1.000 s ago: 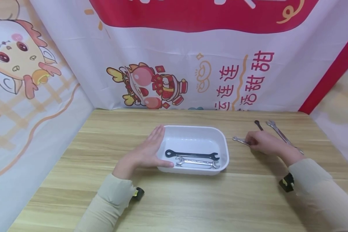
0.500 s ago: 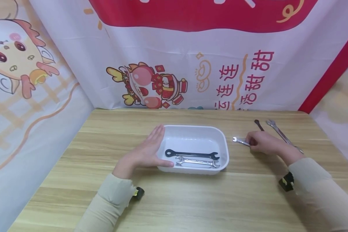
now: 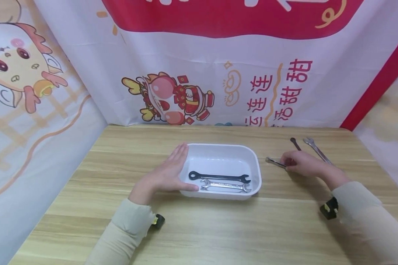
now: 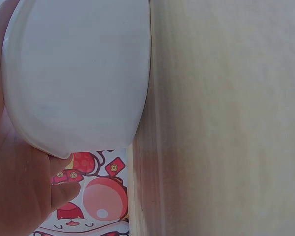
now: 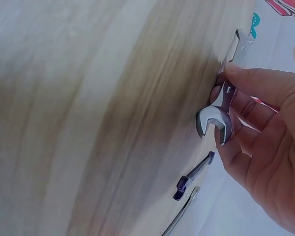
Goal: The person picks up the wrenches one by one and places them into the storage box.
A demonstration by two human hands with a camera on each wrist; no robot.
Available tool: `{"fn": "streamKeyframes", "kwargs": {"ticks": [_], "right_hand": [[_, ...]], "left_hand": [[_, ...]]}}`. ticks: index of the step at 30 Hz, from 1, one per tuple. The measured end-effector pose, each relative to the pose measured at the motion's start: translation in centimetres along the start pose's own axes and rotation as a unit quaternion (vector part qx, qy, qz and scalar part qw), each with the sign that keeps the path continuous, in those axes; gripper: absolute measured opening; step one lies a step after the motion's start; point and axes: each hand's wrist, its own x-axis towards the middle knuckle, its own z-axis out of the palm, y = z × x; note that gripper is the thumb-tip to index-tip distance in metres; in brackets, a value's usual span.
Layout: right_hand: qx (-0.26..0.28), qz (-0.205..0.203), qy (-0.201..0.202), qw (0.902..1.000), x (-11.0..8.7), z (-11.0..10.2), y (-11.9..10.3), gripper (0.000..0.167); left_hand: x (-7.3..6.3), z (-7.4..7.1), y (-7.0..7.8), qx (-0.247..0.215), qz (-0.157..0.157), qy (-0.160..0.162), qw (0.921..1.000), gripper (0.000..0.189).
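Note:
My right hand pinches a small silver open-end wrench between thumb and fingers, right of the tray. In the right wrist view the wrench shows an open jaw at each end and stands close over the tabletop. My left hand rests around the left end of a white plastic tray, fingers straight along the far corner and thumb on the near rim. Inside the tray lie a black combination wrench and a silver double open-end wrench, side by side near the front wall.
Beyond the right hand, a black wrench and a longer silver wrench lie on the wooden table, partly hidden by the hand and wrist. A printed cloth hangs along the table's back edge.
The small silver wrench has turned in my right hand, from showing its flat face to nearly edge-on in the head view. My left hand and the tray have stayed put.

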Motion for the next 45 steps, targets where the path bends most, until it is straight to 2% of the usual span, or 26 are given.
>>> {"fn": "streamKeyframes", "kwargs": {"ticks": [21,36,45], "right_hand": [[-0.002,-0.009,0.005,0.9999,-0.5,-0.3,0.6,0.009],[0.007,-0.004,0.009,0.9999,-1.1,-1.5,0.3,0.011],[0.008,-0.015,0.021,0.9996,-1.5,-2.4,0.0,0.013]], "left_hand": [[-0.2,-0.1,0.4,-0.007,-0.01,-0.006,0.9999,0.134],[-0.3,-0.2,0.5,-0.01,-0.008,-0.001,0.9999,0.136],[-0.3,-0.2,0.6,-0.011,-0.011,-0.004,0.9999,0.135]]}}
